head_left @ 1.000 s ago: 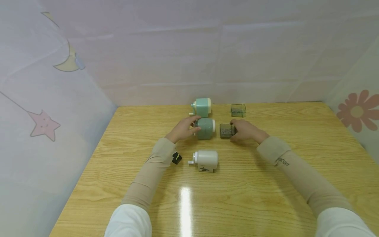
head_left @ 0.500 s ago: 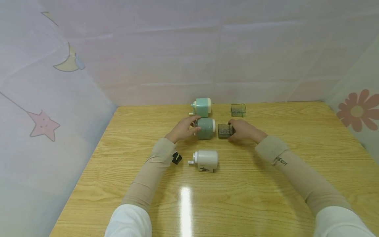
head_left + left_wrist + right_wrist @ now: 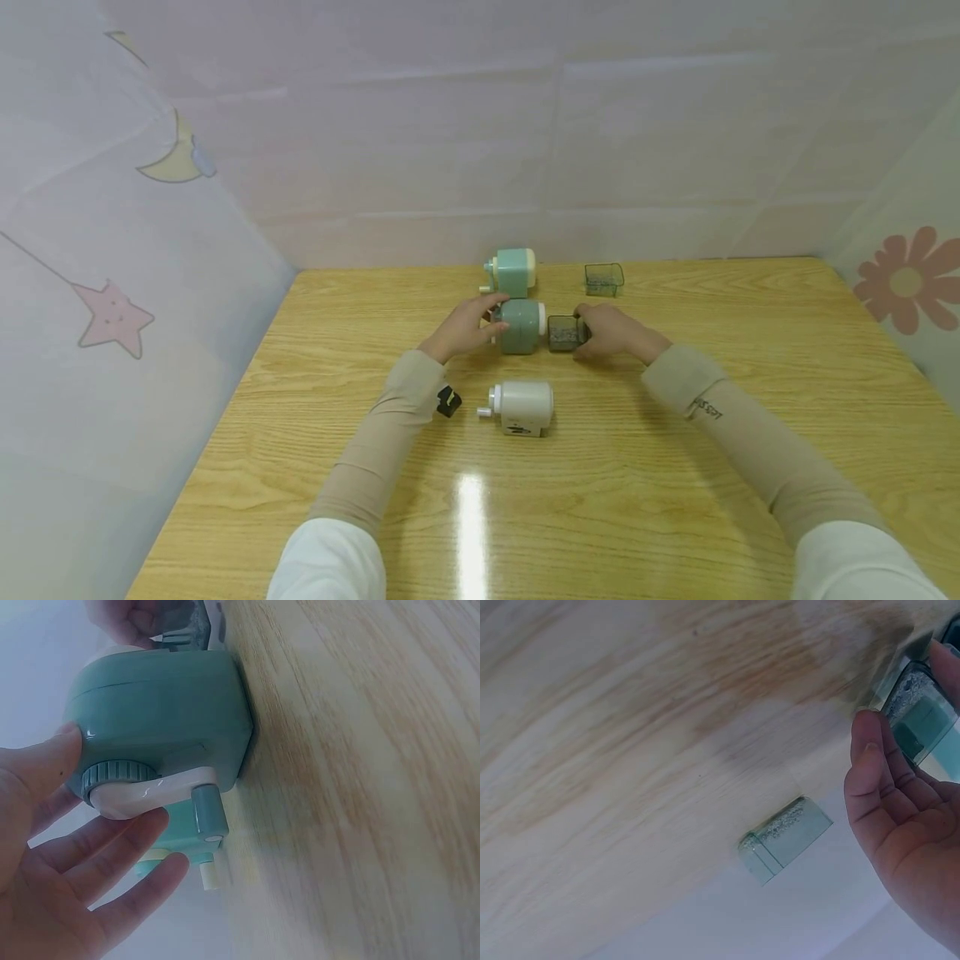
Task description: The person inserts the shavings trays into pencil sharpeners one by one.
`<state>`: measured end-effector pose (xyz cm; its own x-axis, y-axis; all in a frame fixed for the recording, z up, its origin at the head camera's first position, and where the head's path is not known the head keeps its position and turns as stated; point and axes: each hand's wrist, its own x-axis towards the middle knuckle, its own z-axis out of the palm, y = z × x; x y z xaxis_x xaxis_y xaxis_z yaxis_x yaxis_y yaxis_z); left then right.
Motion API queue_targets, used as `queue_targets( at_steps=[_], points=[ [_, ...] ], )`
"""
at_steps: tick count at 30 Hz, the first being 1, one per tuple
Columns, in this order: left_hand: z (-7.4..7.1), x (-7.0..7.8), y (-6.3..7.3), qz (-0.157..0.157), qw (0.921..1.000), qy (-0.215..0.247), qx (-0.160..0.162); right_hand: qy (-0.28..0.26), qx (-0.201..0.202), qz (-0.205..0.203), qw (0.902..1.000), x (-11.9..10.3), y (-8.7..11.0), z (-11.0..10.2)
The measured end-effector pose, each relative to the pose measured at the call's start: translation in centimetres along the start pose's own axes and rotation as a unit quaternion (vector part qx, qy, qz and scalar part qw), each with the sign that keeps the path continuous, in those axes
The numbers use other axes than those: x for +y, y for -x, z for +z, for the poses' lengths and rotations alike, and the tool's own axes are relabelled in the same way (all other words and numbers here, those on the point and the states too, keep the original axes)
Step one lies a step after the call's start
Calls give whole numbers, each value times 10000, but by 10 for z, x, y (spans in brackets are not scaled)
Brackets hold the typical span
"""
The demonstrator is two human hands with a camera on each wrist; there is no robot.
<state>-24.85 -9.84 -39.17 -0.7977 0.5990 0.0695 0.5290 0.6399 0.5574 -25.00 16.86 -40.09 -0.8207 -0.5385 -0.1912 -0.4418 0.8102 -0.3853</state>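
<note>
My left hand [image 3: 463, 327] grips the crank end of a dark green pencil sharpener [image 3: 521, 327], which stands on the table. In the left wrist view its thumb touches the body beside the white crank [image 3: 154, 793], while the other fingers spread below the crank. From the right, my right hand [image 3: 611, 332] pinches a clear smoky shavings drawer [image 3: 563, 333] by its sides. Grey shavings lie inside this drawer, close to the sharpener's white end. Another clear drawer [image 3: 786, 834] with shavings lies apart, near the right hand.
A light teal sharpener [image 3: 513, 271] stands just behind the dark green one. Nearer the body are a cream sharpener [image 3: 527, 404] and a small black object [image 3: 448, 402], partly covered by the left sleeve. A cloth-covered wall [image 3: 450, 167] rises at the table's back edge.
My right hand has slid the shavings drawer a little left, closer to the dark green sharpener. The left hand and that sharpener have stayed put.
</note>
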Motion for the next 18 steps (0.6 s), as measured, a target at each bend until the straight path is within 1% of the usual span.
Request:
queue_targets(
  at_steps=[7, 18],
  points=[
    [1, -1, 0, 43, 10000, -39, 34, 62, 15, -58, 10000, -3, -1, 1],
    [1, 2, 0, -62, 10000, -9, 53, 103, 38, 59, 9999, -7, -5, 3]
  ],
)
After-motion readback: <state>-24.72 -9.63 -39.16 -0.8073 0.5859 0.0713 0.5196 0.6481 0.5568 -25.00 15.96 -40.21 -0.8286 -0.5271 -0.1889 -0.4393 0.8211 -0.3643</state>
